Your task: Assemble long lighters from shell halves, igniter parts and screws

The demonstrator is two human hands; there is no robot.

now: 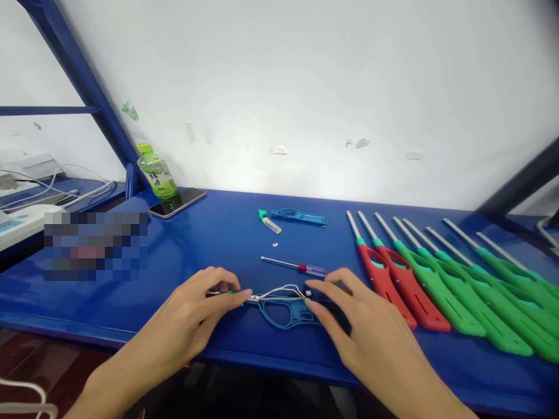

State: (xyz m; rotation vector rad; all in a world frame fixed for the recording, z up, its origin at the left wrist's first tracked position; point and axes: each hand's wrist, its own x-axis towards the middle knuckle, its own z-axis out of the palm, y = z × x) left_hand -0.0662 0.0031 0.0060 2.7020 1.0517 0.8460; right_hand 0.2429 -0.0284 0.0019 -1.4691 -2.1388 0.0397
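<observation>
Two ends of the blue lighter shell [283,311] lie pinched between left hand [198,314] fingers and right hand [353,331] fingers.

This looks like a small assembly workshop. A blue metal workbench [209,238] with a blue steel frame [82,75] stands against a bare white wall [305,87]. On it lie a row of red and green utility lighters [441,294], a small screwdriver [297,266] and an opened blue lighter body [288,309].

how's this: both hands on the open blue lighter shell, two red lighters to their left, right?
No: the head view shows the two red plastic lighters right of the left hand and right hand, which touch the open blue plastic lighter shell.
</observation>
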